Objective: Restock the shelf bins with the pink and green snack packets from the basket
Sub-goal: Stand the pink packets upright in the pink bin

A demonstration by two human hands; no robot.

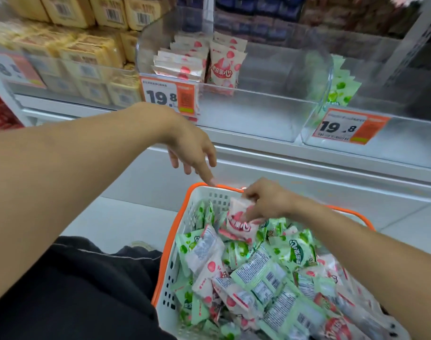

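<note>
Two hands: both worked over the basket [175, 241], which stood on the floor below the shelf.
Right hand [263, 202]: fingers curled round a pink packet [239, 222], pinching its upper edge and lifting it from the far end of the heap, presumably bound for the pink bin.
Left hand [192, 148]: fingers loosely spread, holding nothing; one fingertip touched the orange rim, seemingly to steady the basket.
Basket contents: pink packets and green packets [295, 251] mixed, piled nearly to the brim, so sorting by colour was needed at each pick.
Pink bin [258, 104]: clear-fronted, a few pink packets [221, 67] standing at its left rear; most of it was bare.
Green bin [405, 141]: to the right, some green packets [342, 87] visible at its back.
Price tags [170, 96]: one on each bin front.
Progress: early, judging by the full basket.
</note>
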